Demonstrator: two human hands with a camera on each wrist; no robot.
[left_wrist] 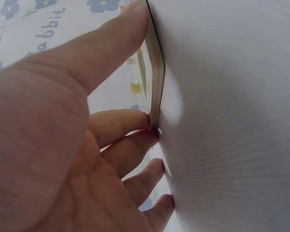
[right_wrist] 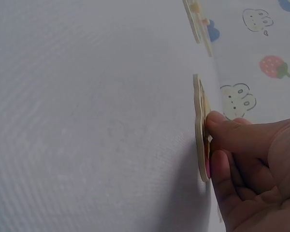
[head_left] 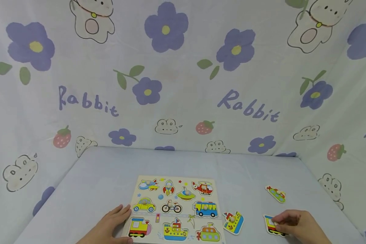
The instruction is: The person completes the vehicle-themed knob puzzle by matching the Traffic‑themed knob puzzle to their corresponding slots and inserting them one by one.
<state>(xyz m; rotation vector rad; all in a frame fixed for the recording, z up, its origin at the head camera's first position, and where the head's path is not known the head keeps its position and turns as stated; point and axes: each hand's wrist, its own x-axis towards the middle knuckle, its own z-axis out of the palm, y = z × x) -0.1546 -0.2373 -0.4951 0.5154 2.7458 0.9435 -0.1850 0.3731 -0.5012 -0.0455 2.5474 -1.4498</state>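
A wooden puzzle board printed with vehicles lies on the table. My left hand rests at its near left corner, thumb and fingertips touching the edge; the left wrist view shows its loosely extended fingers against the board's side. Right of the board, my right hand pinches the small knob of a train puzzle piece. Seen edge-on in the right wrist view, the piece is just at or above the tabletop; I cannot tell which. Thumb and curled fingers of the right hand partly hide it.
A ship puzzle piece lies tilted just right of the board. Farther back is a submarine piece. On the board, plane, car, bus and other knobbed pieces sit in place; the bottom row's train, ship and submarine pictures have no knobs. Patterned cloth walls surround the table.
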